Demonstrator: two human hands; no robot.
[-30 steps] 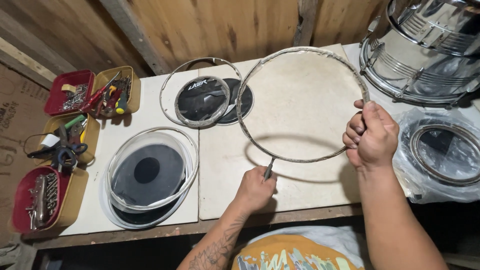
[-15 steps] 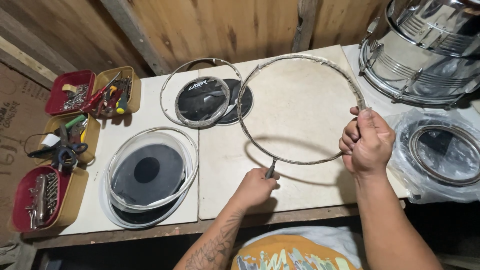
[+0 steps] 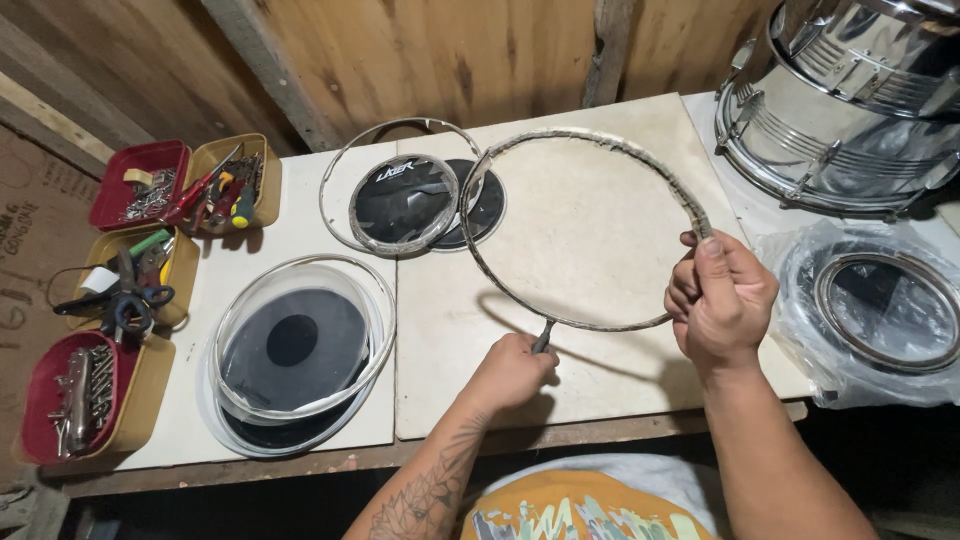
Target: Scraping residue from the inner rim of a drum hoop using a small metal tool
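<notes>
At far left, red and yellow trays (image 3: 60, 425) of tools and bolts line the counter (image 3: 300, 235) edge beside brown cardboard (image 3: 35, 250) with dark printing. Next lie a clear drumhead (image 3: 300, 345) with a black dot and a black head (image 3: 400, 200) bearing a white logo. The left hand (image 3: 510, 372) is clenched on a small tool (image 3: 541, 338) touching the hoop (image 3: 585, 225), which the right hand (image 3: 722, 300) grasps by its right side, tilted above the counter. If the tool slips, it could jab the right hand or twist the hoop loose onto the heads. Far right, a hoop in clear plastic (image 3: 880, 310) lies below a chrome drum (image 3: 850, 100).
</notes>
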